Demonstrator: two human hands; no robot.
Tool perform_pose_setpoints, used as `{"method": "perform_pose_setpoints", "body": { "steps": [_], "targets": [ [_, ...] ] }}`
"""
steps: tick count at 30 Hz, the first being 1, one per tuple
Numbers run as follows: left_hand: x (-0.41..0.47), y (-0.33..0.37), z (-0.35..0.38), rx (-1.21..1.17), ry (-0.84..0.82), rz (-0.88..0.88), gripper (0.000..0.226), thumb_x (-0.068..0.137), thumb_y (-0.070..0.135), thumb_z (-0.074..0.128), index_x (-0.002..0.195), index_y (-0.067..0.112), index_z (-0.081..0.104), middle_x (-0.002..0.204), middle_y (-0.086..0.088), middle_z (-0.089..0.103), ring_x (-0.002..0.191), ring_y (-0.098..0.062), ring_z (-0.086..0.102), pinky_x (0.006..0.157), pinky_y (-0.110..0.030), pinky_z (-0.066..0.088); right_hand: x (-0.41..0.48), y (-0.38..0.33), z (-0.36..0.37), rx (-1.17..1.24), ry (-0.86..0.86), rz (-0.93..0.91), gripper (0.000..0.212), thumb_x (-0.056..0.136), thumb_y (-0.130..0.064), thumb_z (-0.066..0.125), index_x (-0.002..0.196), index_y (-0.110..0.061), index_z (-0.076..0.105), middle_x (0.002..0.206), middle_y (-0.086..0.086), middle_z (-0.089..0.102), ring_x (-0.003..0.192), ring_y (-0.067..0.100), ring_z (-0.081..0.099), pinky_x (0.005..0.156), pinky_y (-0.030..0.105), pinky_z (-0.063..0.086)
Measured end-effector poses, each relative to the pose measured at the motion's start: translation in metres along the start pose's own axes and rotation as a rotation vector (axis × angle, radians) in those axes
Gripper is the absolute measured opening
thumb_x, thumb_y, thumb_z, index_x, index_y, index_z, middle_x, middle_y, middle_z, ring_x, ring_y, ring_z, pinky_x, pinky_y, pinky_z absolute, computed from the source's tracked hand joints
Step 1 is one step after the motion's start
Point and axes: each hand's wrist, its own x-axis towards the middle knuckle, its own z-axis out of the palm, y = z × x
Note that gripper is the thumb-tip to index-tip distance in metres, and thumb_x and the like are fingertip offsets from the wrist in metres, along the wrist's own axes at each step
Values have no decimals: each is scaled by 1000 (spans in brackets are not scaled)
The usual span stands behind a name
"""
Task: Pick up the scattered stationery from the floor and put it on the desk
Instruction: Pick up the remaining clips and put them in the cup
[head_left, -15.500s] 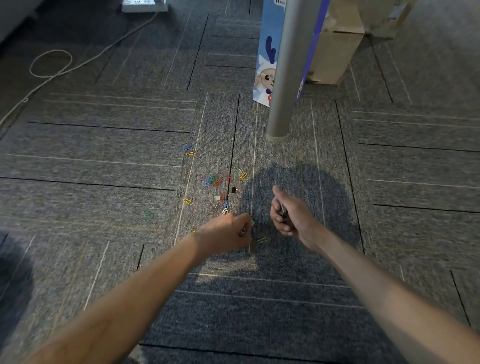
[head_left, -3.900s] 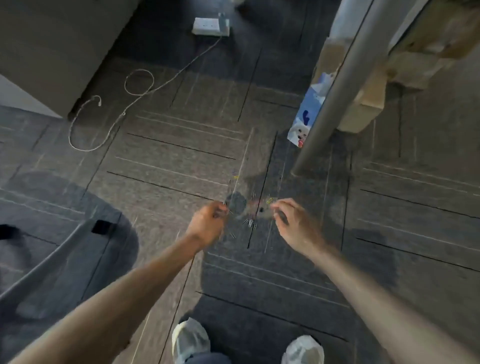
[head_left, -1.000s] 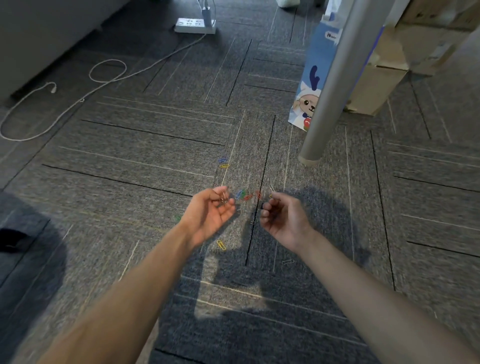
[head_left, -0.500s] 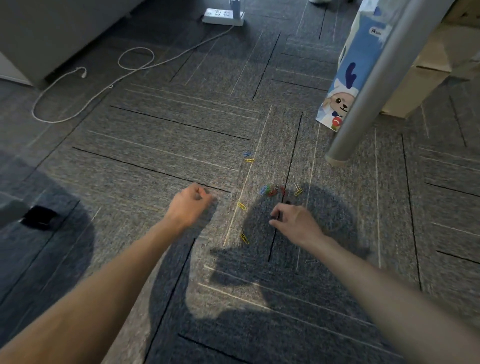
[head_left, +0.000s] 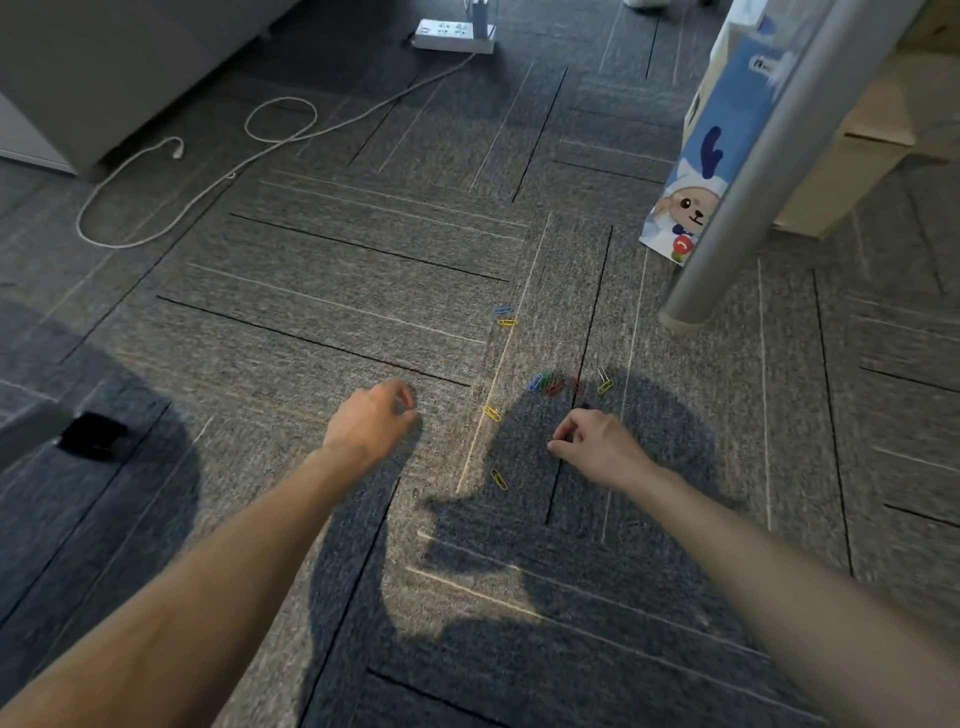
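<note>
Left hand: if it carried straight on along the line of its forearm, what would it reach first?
The left hand crosses only carpet first, then probably meets the yellow paper clip beside the blue paper clip; its height is unclear.

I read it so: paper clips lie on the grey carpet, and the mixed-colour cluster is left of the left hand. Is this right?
Not quite. The paper clips do lie on the grey carpet, but the head view shows the mixed-colour cluster right of the left hand, just beyond the right hand.
</note>
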Motion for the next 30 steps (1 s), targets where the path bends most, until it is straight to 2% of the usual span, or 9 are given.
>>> {"method": "perform_pose_setpoints", "body": {
  "steps": [3, 7, 11, 15, 18, 23, 27, 29, 30],
  "targets": [
    [2, -10, -6, -8, 24, -46, 10, 93, 24, 58, 102, 19, 60, 95, -3, 68, 47, -4, 52, 38, -14, 33, -1, 8, 1, 40, 62, -2, 13, 95, -30, 61, 96, -18, 61, 73, -5, 56, 61, 9, 51, 52, 22, 36],
    [-1, -17, -7, 62, -38, 37, 18, 91, 29, 61, 108, 24, 62, 90, 3, 70, 49, -5, 56, 42, -15, 40, -2, 11, 3, 42, 93, -10, 11, 94, -29, 62, 93, -18, 62, 71, -5, 56, 60, 9, 52, 52, 22, 39],
    [0, -20, -1, 168, -1, 122, 29, 92, 35, 59, 120, 27, 60, 100, 3, 73, 61, -9, 64, 48, -13, 42, -1, 9, 4, 30, 53, 17, 12, 94, -31, 62, 93, -20, 59, 74, -3, 59, 59, 12, 52, 55, 28, 45],
    [1, -22, 5, 232, 9, 195, 32, 95, 33, 54, 126, 27, 55, 95, 2, 73, 54, -6, 60, 43, -12, 37, -3, 8, -1, 26, 50, 45, 15, 93, -36, 62, 92, -22, 56, 78, -1, 61, 61, 14, 56, 56, 29, 46],
    [2, -26, 9, 305, 2, 254, 23, 97, 32, 49, 117, 26, 56, 78, 1, 70, 52, -10, 61, 50, -21, 50, -3, 8, -1, 5, 32, 37, 15, 94, -36, 61, 92, -22, 59, 78, -1, 62, 59, 13, 53, 54, 27, 44],
    [13, -23, 10, 334, -96, 218, 15, 96, 34, 48, 106, 24, 52, 88, 6, 68, 64, -10, 65, 54, -23, 52, 2, 3, -2, 97, -55, 108, 19, 94, -30, 60, 85, -14, 61, 72, -1, 58, 57, 13, 47, 51, 25, 39],
    [24, -9, 5, 397, -213, 174, 22, 89, 41, 54, 102, 22, 54, 90, 5, 63, 76, -14, 62, 66, -28, 53, 0, -1, -3, -93, -72, 81, 28, 94, -38, 56, 83, -13, 58, 73, 2, 57, 61, 16, 50, 53, 26, 42],
    [28, -9, 7, 443, -242, 187, 25, 90, 42, 50, 96, 18, 55, 82, 3, 63, 69, -12, 61, 60, -24, 51, -1, -2, 0, -195, -31, 30, 29, 95, -41, 52, 85, -14, 57, 72, 0, 58, 59, 15, 51, 53, 28, 44],
    [28, -9, 8, 416, -256, 184, 25, 90, 40, 48, 93, 17, 56, 79, 1, 63, 66, -11, 61, 57, -22, 49, -1, -2, 1, -138, -14, 11, 28, 96, -39, 51, 82, -15, 55, 69, -1, 55, 57, 14, 49, 51, 26, 43]
  ]
}}
